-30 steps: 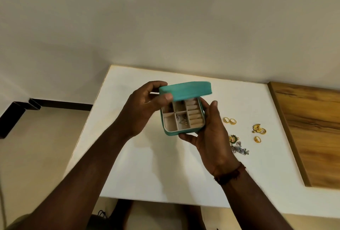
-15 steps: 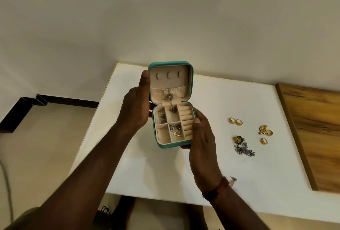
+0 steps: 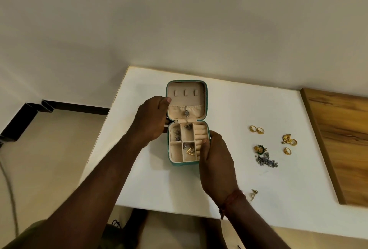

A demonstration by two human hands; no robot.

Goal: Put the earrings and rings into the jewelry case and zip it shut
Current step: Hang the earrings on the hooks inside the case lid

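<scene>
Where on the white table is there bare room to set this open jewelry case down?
Bare white table lies between the jewelry case and the gold rings, and along the far edge behind them. Crowded: the loose earrings and rings beside the wooden board.

A single wide-angle camera sits on the person's head and looks forward and down, so both forearms run in from the bottom edge to the left hand (image 3: 151,121) and right hand (image 3: 215,161) near mid-frame. It is close to the work: the case (image 3: 185,89) lies near the centre and the table (image 3: 159,185) fills the lower right. The wall (image 3: 179,19) takes the upper half and the floor (image 3: 49,159) the lower left.
</scene>
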